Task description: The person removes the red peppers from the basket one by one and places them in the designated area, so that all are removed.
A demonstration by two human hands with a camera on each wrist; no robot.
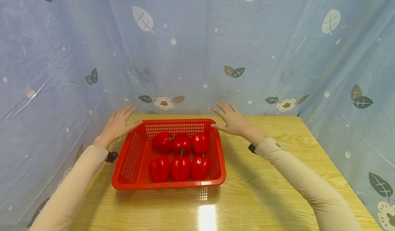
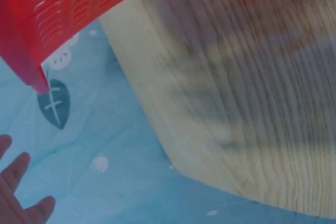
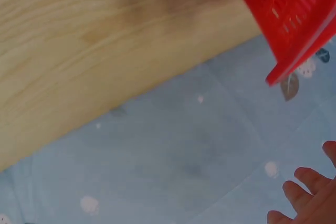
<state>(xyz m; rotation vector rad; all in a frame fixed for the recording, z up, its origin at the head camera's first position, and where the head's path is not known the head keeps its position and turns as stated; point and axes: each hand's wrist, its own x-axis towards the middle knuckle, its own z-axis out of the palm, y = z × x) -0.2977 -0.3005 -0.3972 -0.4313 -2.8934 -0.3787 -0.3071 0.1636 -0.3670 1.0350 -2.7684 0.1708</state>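
Observation:
A red plastic basket (image 1: pixel 169 185) with perforated walls stands on the table, and several glossy red bell peppers (image 1: pixel 180 168) lie in it in two rows, toward its right side. Beside the basket's far left corner, my left hand (image 1: pixel 118 124) is spread with straight fingers and holds nothing. My right hand (image 1: pixel 231 120) is spread likewise near the far right corner, also holding nothing. In the left wrist view the fingers (image 2: pixel 16 171) show apart from the basket wall (image 2: pixel 58 14). The right wrist view shows spread fingers (image 3: pixel 310 187) below the basket's corner (image 3: pixel 294 35).
The light wood table (image 1: pixel 265 176) extends right of the basket and in front of it. A blue curtain (image 1: pixel 197 59) with leaf and flower prints encloses the back and both sides. Dark straps (image 1: pixel 252 148) sit at the wrists.

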